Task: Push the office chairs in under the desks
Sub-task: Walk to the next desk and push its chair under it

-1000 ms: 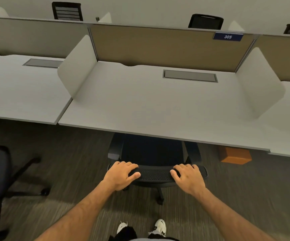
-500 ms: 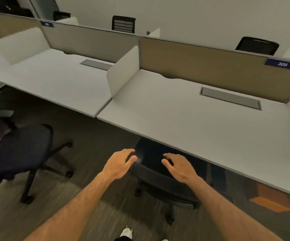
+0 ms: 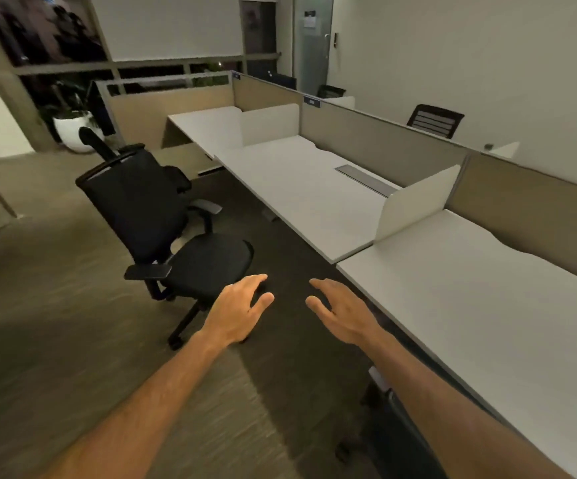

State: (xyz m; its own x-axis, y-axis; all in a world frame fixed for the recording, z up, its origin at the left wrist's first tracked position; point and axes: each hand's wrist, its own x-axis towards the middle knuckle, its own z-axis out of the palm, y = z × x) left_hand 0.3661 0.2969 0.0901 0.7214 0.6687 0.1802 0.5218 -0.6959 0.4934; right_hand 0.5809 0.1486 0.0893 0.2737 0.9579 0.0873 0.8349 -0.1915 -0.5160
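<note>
A black mesh office chair [image 3: 162, 229] stands out on the carpet, apart from the middle white desk [image 3: 311, 195], its seat turned toward the desk. My left hand [image 3: 240, 311] hovers open just in front of the seat's near edge, touching nothing. My right hand [image 3: 340, 311] is open too, above the dark floor beside the corner of the near desk [image 3: 487, 319]. Under that near desk, at the bottom right, the back of another black chair [image 3: 394, 420] shows, mostly hidden by my right arm.
Beige partition panels [image 3: 377, 140] and white side dividers [image 3: 415, 202] separate the desks. A farther desk [image 3: 207, 129] ends the row. Chair backs [image 3: 434, 121] show beyond the partitions. A white planter [image 3: 73, 129] stands by the window. Carpet lies open to the left.
Both hands have come off the back of the chair under the near desk and now hang open. My view has swung left, bringing the pulled-out chair into the middle.
</note>
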